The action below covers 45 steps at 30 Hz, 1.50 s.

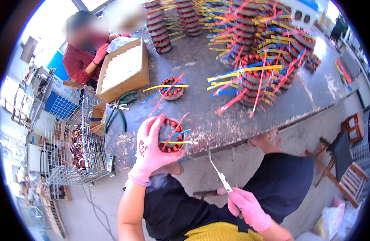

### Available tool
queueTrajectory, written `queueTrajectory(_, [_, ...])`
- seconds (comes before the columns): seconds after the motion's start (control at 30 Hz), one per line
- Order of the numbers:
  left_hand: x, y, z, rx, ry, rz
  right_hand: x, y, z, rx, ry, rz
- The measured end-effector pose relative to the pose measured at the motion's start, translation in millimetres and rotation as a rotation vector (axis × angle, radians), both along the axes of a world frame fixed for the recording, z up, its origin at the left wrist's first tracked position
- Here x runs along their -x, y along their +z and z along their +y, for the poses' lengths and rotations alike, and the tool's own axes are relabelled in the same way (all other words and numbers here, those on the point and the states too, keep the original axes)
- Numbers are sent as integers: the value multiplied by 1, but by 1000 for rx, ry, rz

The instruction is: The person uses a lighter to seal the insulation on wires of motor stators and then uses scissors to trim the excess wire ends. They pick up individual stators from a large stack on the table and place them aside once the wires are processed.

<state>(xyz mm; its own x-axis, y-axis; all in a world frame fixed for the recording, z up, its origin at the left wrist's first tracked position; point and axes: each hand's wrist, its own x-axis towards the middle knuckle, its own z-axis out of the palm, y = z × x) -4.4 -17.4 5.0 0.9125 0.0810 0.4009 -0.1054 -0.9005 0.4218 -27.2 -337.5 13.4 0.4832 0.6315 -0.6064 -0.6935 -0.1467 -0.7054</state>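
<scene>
1. Cardboard box [126, 85], landmark for this list: open-topped, filled with white pieces, at the left side of the dark, scuffed workbench [205, 124].
2. Left hand [150, 144], pink glove: nearer the wearer than the box and to its right. Half-curled, thumb and fingers spread around one side of the held ring coil.
3. Held ring coil [178, 146]: to the right of the box and nearer the wearer, at the bench's near edge. Grey ring with red windings; red, blue and yellow leads cross its opening. Whether it also rests on the bench cannot be told.
4. Right hand [249, 207], pink glove: far to the right of the box, nearest the wearer. Fingers closed around a slim tool.
5. Slim tool [223, 180]: pale handle, thin shaft angled up and left toward the box's side. Tip well apart from the held ring coil.
6. Loose ring coil [177, 94]: just right of the box, lying flat, with yellow, blue and red leads.
7. Green-handled hand tools [123, 119]: just beside the box, on the wearer's side.
8. Stacked ring coils [253, 86]: several columns, right of and beyond the box, bristling with coloured sleeves.
9. Co-worker [78, 60], dark red top: at the box's far left, one pink-gloved hand beside its rim.
10. Wire basket [94, 146]: left of the box and nearer the wearer, containing coils and coloured leads.
</scene>
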Motion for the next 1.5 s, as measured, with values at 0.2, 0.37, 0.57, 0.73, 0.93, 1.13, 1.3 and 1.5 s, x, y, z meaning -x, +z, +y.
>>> queueTrajectory(0.2, [8,16,1,613,-242,239,0,-7,-11,66,-173,-135])
queueTrajectory(0.37, [24,24,-7,1291,-403,544,-4,-7,-10,126,-243,-236])
queueTrajectory(0.57, [30,33,-14,1401,-568,597,-5,-16,-3,79,-344,-171])
queueTrajectory(0.73, [33,32,-16,1362,-571,584,-3,-17,-2,67,-322,-188])
queueTrajectory(0.93, [34,37,-21,1404,-442,591,-1,-14,1,113,-318,-218])
queueTrajectory(1.13, [20,50,-15,960,-229,652,-2,-14,-2,144,-313,-208])
queueTrajectory(1.3, [25,31,-12,538,-78,418,-2,-16,-9,32,-282,-121])
queueTrajectory(1.5, [25,31,-9,412,-91,378,-3,-12,-7,83,-276,-142])
